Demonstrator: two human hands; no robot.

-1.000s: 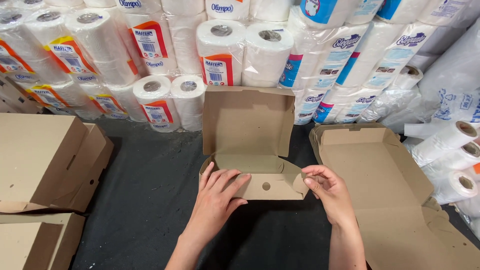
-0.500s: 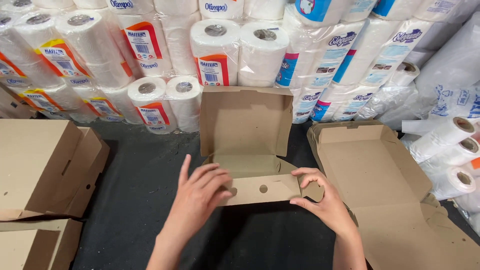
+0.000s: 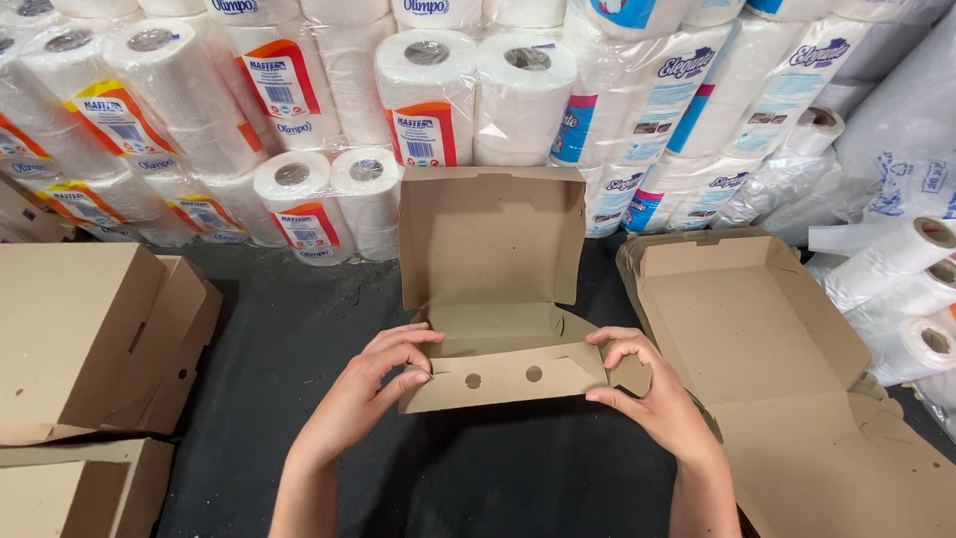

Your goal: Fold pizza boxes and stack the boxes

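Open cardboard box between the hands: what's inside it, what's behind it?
Inside the cardboard box, only bare brown board shows; its raised front flap, held by the left hand and right hand, hides the near floor. Behind it stand wrapped paper rolls.

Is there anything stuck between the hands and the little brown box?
No. The left hand and the right hand both touch the cardboard box directly at its front flap's ends; nothing visible lies between.

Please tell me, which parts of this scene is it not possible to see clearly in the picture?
Head view only:
- Left hand and right hand: fingertips hidden behind the brown cardboard box front flap.
- Box floor: mostly hidden by that flap.
- Stack of folded brown boxes: cut off by the left edge.
- Flat open cardboard box: cut off at the bottom edge.
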